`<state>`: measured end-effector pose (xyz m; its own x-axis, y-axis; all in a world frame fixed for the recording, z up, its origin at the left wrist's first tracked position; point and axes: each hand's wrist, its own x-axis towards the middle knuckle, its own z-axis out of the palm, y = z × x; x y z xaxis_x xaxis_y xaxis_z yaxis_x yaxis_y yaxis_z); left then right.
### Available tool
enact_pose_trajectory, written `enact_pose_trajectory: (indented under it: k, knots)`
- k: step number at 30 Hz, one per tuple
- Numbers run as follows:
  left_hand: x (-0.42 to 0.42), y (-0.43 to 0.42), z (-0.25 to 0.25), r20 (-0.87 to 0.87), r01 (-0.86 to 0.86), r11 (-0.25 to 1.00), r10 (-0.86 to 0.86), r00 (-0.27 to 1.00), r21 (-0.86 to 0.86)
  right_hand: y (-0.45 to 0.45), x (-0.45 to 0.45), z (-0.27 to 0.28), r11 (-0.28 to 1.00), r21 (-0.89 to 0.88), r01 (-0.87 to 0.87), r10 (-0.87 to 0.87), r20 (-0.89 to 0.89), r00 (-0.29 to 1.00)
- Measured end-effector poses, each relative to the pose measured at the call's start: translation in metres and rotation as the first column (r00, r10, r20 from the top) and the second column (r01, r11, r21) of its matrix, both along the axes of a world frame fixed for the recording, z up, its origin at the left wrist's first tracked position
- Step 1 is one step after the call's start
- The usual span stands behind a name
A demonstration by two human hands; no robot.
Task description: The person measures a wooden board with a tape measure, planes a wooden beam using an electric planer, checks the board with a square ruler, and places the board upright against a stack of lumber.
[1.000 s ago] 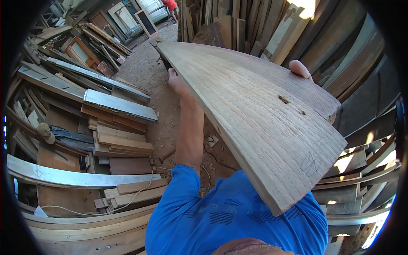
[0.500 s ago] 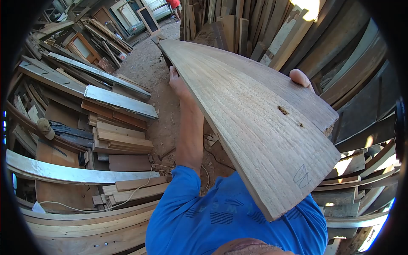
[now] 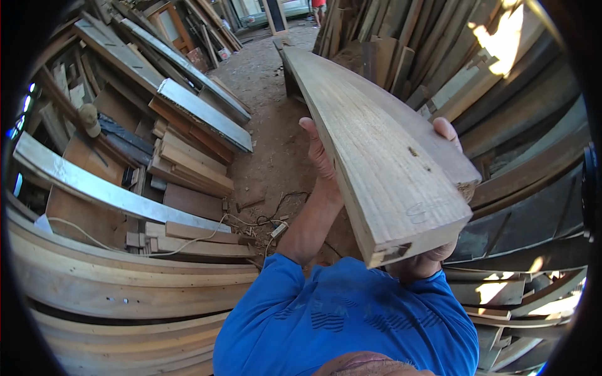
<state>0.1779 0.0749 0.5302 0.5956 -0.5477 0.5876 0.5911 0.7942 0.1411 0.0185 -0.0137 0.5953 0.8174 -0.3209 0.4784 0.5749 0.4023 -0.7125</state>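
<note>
A long pale wooden plank (image 3: 370, 144) stretches away from my chest, with a pencil mark near its near end and a small dark hole in its face. Alongside its right side lies a darker, purplish board (image 3: 417, 131); I cannot tell whether the two are fastened. My left hand (image 3: 320, 153) bears the plank at its left edge, thumb raised, the other fingers hidden beneath. Coming from underneath, my right hand (image 3: 446, 130) is closed round the right edge, its palm partly covered by the wood.
Stacked boards (image 3: 194, 160) and long pale planks (image 3: 125, 282) fill the left side. Upright timber (image 3: 401, 56) leans at the back right. A cable with a socket strip (image 3: 279, 230) lies on the dirt floor (image 3: 263, 144). Another person (image 3: 319, 9) stands far back.
The planks' near end has tipped up and shows its end face. My left hand is nearer my body along the edge, thumb now raised. The view has swung left.
</note>
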Motion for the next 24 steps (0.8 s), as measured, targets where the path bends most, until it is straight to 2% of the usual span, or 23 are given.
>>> enact_pose_trajectory:
  k: [4,6,7,8,9,10,12,13,14,15,16,17,20,23,24]
  knots:
    - [-0.024,0.019,0.025,-0.023,-0.135,0.978,0.14,0.99,0.158,0.011,-0.023,-0.002,0.992,-0.129,-0.016,0.015,-0.008,1.0]
    - [-0.029,0.025,0.032,-0.087,-0.041,0.986,0.056,0.995,0.164,0.003,-0.031,-0.017,0.952,-0.307,0.008,-0.01,-0.005,1.0]
    - [-0.029,0.03,0.036,-0.136,0.074,0.99,-0.057,0.989,0.12,-0.004,-0.036,-0.026,0.909,-0.415,0.033,-0.033,0.007,0.999]
    - [-0.027,0.03,0.032,-0.195,0.109,0.979,-0.074,0.978,0.174,-0.009,-0.035,-0.029,0.753,-0.624,0.21,-0.25,0.025,0.968]
    - [-0.026,0.03,0.029,-0.257,0.147,0.963,-0.087,0.962,0.224,-0.012,-0.033,-0.031,0.515,-0.785,0.344,-0.443,0.099,0.891]
    - [-0.026,0.031,0.028,-0.321,0.188,0.945,-0.097,0.942,0.268,-0.011,-0.032,-0.03,0.429,-0.804,0.411,-0.466,0.193,0.864]
    - [-0.024,0.032,0.04,-0.167,0.148,0.936,-0.098,0.981,0.319,-0.007,-0.031,-0.029,0.242,-0.801,0.547,-0.5,0.38,0.778]
    - [-0.026,0.033,0.044,-0.098,0.033,0.869,0.018,0.995,0.494,-0.004,-0.012,-0.055,0.32,-0.74,0.592,-0.481,0.411,0.774]
    - [-0.018,0.031,0.035,-0.072,0.031,0.846,0.009,0.997,0.532,-0.004,-0.016,-0.071,0.331,-0.763,0.555,-0.5,0.356,0.789]
    - [-0.022,0.032,0.039,0.028,-0.092,0.808,0.094,0.995,0.582,0.011,-0.017,-0.056,0.376,-0.782,0.497,-0.513,0.271,0.815]
    - [-0.027,0.033,0.046,0.135,-0.216,0.759,0.169,0.976,0.614,0.019,-0.014,-0.053,0.399,-0.766,0.504,-0.527,0.258,0.81]
    - [-0.024,0.035,0.049,0.13,-0.194,0.769,0.144,0.981,0.61,0.027,-0.01,-0.05,0.419,-0.753,0.506,-0.54,0.241,0.806]
    - [-0.017,0.037,0.053,0.208,-0.252,0.728,0.152,0.966,0.637,0.037,0.004,-0.06,0.397,-0.636,0.662,-0.57,0.394,0.721]
    - [-0.011,0.042,0.058,0.21,-0.246,0.736,0.143,0.967,0.63,0.047,0.009,-0.047,0.504,-0.65,0.569,-0.578,0.236,0.781]
    - [-0.01,0.043,0.058,0.215,-0.251,0.742,0.147,0.966,0.622,0.049,0.007,-0.04,0.519,-0.655,0.55,-0.556,0.231,0.799]
